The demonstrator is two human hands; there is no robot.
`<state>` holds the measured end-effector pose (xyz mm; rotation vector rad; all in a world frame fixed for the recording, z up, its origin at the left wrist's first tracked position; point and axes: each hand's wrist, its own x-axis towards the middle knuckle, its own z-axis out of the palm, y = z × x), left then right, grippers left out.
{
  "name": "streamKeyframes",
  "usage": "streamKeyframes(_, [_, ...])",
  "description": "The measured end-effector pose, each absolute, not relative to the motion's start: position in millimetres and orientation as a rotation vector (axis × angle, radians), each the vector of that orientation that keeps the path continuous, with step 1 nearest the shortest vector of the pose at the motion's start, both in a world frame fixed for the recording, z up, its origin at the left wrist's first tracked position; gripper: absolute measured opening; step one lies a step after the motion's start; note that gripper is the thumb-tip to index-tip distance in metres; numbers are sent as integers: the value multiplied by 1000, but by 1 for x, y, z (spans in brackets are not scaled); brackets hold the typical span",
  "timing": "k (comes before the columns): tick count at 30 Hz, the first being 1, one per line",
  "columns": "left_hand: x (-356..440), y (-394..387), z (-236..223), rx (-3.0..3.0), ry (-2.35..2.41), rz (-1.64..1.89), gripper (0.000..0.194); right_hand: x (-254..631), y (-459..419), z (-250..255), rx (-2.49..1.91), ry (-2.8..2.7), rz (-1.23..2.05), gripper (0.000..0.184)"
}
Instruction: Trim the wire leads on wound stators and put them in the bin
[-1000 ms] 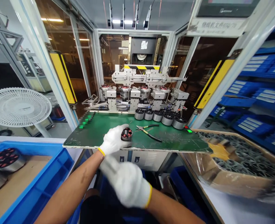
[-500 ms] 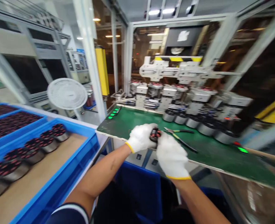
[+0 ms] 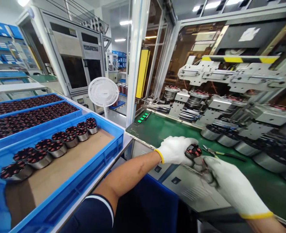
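My left hand (image 3: pixel 175 149), in a white glove, is closed round a wound motor stator (image 3: pixel 193 151) with red-copper coils, held just above the near edge of the green work surface (image 3: pixel 162 129). My right hand (image 3: pixel 226 181), also gloved, is closed with its fingertips pinching at the stator's lower right side. Small pliers (image 3: pixel 220 153) with yellow-green handles lie on the green surface just beyond the stator.
A blue tray (image 3: pixel 101 152) at the left holds a row of finished stators on cardboard; more full blue trays (image 3: pixel 33 111) sit behind it. A white fan (image 3: pixel 103 92) stands past them. Empty metal stator cores (image 3: pixel 226 137) line the winding machine (image 3: pixel 230 94) at the back.
The view has swung left, bringing the blue trays into sight. My right hand came up from below and now pinches at the stator that my left hand keeps holding.
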<state>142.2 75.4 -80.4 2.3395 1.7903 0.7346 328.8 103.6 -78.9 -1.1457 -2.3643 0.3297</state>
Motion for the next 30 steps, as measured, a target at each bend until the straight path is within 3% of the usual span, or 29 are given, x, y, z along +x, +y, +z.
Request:
streamKeyframes(4, [148,73,-83,2294,1848,799,68,336,90,-53,-1176,-2620,-208,27])
streamKeyframes(6, [151,72,-84,2278,1866,825,65,329,88,-44,-1122,-2740,-223,26])
streamKeyframes(11, [156,68,-81,2219,1921,835,67,312,100,-56,-1503,-2372,527,49])
streamKeyframes(15, [157,65,-77,2188,1909,824,66,319,76,-81,-1402,-2092,997,67])
streamKeyframes(16, [157,65,-76,2178,1906,816,66,321,67,-85,-1327,-2107,913,64])
streamKeyframes(20, [157,67,-75,2136,1889,817,69,322,49,-87,-1264,-2318,6,41])
streamKeyframes(22, [154,68,-75,2117,1870,803,68,319,50,-86,-1418,-2308,-151,38])
streamKeyframes(24, [151,70,-75,2121,1819,767,66,317,53,-87,-1450,-2232,115,34])
streamKeyframes(28, [142,74,-75,2170,1673,759,63,311,57,-101,-971,-1655,1509,26])
streamKeyframes(30, [139,76,-74,2180,1622,758,64,305,56,-115,-629,-1244,1987,24])
